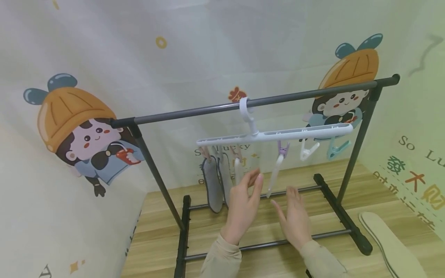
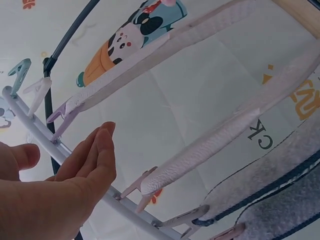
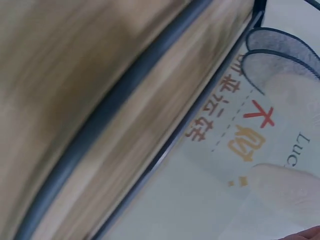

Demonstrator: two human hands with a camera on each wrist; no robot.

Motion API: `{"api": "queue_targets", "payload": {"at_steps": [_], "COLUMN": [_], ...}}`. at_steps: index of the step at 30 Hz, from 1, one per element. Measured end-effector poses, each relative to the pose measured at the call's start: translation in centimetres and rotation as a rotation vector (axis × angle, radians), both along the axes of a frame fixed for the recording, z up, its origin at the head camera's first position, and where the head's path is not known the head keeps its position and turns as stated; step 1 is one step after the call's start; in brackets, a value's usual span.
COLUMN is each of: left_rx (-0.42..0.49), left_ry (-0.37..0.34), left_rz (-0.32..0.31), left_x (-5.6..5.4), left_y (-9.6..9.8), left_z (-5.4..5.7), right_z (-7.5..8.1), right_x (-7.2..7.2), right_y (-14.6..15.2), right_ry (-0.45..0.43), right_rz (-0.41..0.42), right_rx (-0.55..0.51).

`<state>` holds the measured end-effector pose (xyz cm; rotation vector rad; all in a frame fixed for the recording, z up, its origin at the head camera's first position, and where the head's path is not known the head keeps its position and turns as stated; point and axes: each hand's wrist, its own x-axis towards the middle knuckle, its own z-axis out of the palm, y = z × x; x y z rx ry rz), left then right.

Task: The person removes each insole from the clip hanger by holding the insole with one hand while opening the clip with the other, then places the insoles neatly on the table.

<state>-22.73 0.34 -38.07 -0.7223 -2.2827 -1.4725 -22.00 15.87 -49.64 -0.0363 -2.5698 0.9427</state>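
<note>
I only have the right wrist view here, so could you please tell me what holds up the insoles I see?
Observer: The insoles hang by clips from a pale hanger.
Operator: Thank you; are any of the clips free?
Observer: Yes, the white clip and the teal clip hold nothing.
Operator: And is there an insole away from the hanger?
Observer: A pale insole lies on the wooden surface, beside the rack at the right of the head view.
</note>
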Motion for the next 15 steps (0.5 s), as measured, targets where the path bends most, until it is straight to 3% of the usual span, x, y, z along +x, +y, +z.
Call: {"api": "queue_targets", "payload": {"at_steps": [5,15], "left_rx": [0.023,0.049], "left_ry": [0.029,0.005], "left_rz": [0.011,-0.001], "left_x": [-0.4,-1.0], "left_y": [0.8,2.4], "left_z": [0.5,2.0], "right_z": [0.7,1.3], "right_x": [-0.7,-1.9], "right_y": [-0.6,-0.9], "right_ry": [-0.018,0.051], "right_rz": [0.003,-0.024], "right_rx": [0.009,0.078]}}
